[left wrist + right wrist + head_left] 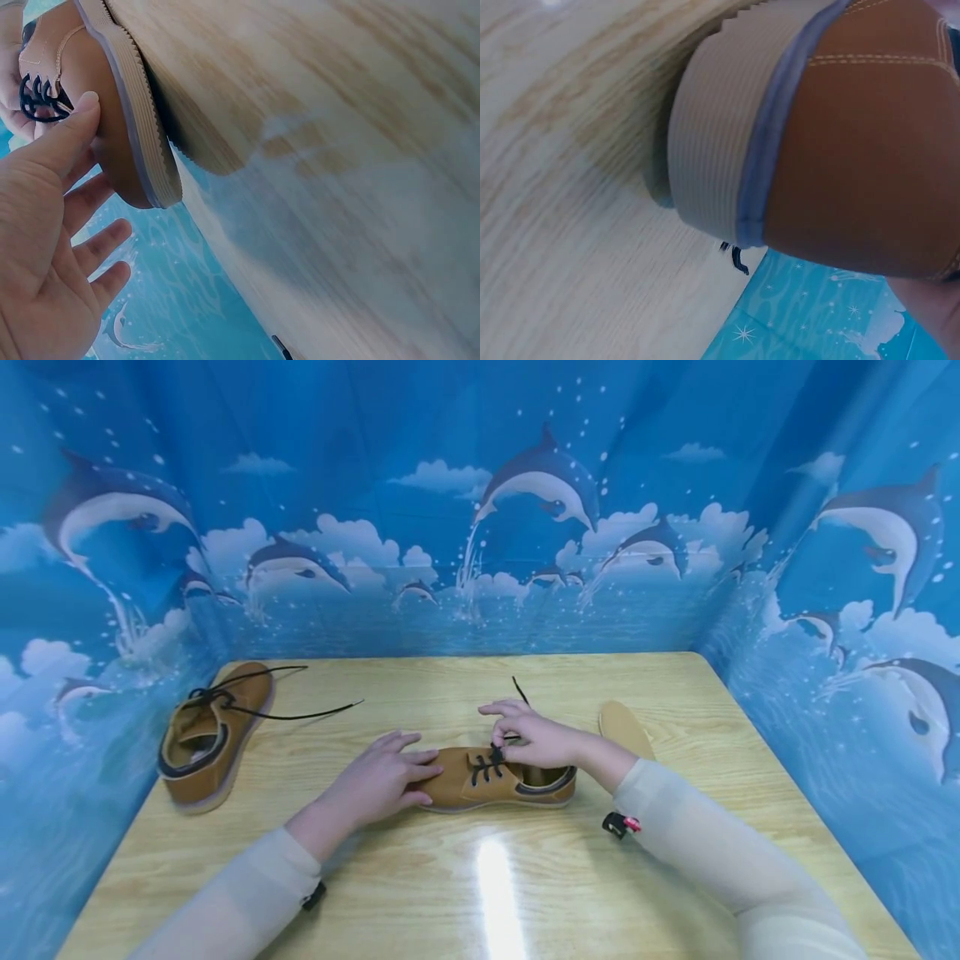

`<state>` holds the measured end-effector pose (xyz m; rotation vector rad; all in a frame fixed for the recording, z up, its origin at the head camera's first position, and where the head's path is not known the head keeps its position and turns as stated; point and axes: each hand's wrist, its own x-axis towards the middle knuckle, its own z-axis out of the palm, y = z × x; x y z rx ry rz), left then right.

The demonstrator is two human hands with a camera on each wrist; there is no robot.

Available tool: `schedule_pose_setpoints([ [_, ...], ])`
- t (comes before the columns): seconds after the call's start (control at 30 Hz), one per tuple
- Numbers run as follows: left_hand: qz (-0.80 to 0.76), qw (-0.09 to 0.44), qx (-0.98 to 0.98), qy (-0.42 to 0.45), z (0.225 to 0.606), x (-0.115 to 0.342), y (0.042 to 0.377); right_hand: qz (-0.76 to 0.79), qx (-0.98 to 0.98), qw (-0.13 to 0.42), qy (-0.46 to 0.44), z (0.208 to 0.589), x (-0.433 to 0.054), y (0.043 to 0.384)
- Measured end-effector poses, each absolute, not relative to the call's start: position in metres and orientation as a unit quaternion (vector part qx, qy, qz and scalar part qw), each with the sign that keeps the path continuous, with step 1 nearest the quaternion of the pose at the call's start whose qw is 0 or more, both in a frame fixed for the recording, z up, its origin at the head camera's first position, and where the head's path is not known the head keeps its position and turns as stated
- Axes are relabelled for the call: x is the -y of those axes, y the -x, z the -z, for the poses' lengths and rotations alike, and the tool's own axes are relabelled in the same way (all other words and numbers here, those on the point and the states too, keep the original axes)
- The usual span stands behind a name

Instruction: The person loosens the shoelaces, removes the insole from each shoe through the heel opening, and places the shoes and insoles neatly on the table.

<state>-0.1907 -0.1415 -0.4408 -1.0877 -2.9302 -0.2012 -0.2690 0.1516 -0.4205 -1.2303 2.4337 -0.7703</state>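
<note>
A brown lace-up shoe lies in front of me, toe to the left, with dark laces crossing its tongue. My left hand rests on the toe, fingers spread and mostly straight. From the left wrist, the thumb lies against the toe, and part of the forefinger is hidden behind it. With thumb and forefinger, my right hand pinches the black shoelace at the top of the lacing. One loose lace end sticks up behind that hand. The right wrist view shows mainly the shoe's heel.
At the far left stands a second brown shoe, its long laces trailing onto the wooden table. A tan insole lies behind my right forearm. A blue dolphin-print curtain encloses the back and sides.
</note>
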Motion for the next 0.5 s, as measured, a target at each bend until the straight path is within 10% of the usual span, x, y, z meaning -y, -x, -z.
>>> schedule_pose_setpoints([
  [0.5, 0.065, 0.017, 0.929, 0.363, 0.443, 0.143, 0.19, 0.409, -0.857, 0.155, 0.272, 0.412, -0.158, 0.283],
])
